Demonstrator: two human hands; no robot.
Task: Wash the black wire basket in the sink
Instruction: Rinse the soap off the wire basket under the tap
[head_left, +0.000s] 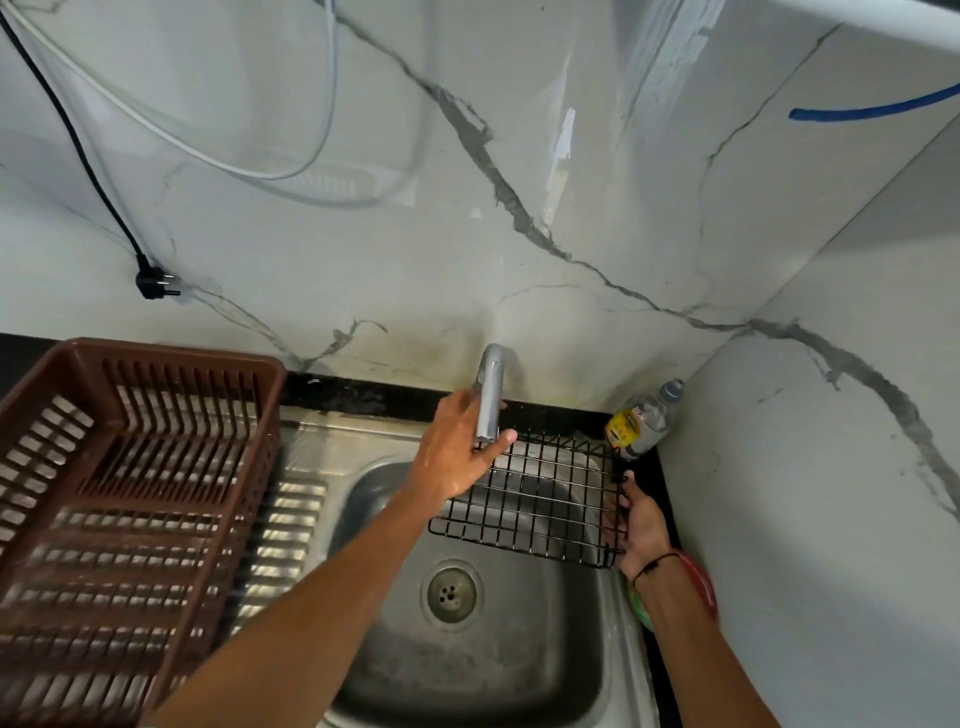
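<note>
The black wire basket (540, 499) hangs over the back right part of the steel sink (467, 670), under the grey tap (491, 400). My right hand (641, 525) grips the basket's right edge. My left hand (457, 452) reaches up to the tap's spout, thumb under its outlet and fingers behind it. No water stream is visible.
A brown plastic dish rack (119, 509) fills the drainboard on the left. A clear bottle with a yellow label (644, 421) stands in the back right corner. A green and red item (696, 587) lies beside my right wrist. A black plug (153, 283) dangles on the marble wall.
</note>
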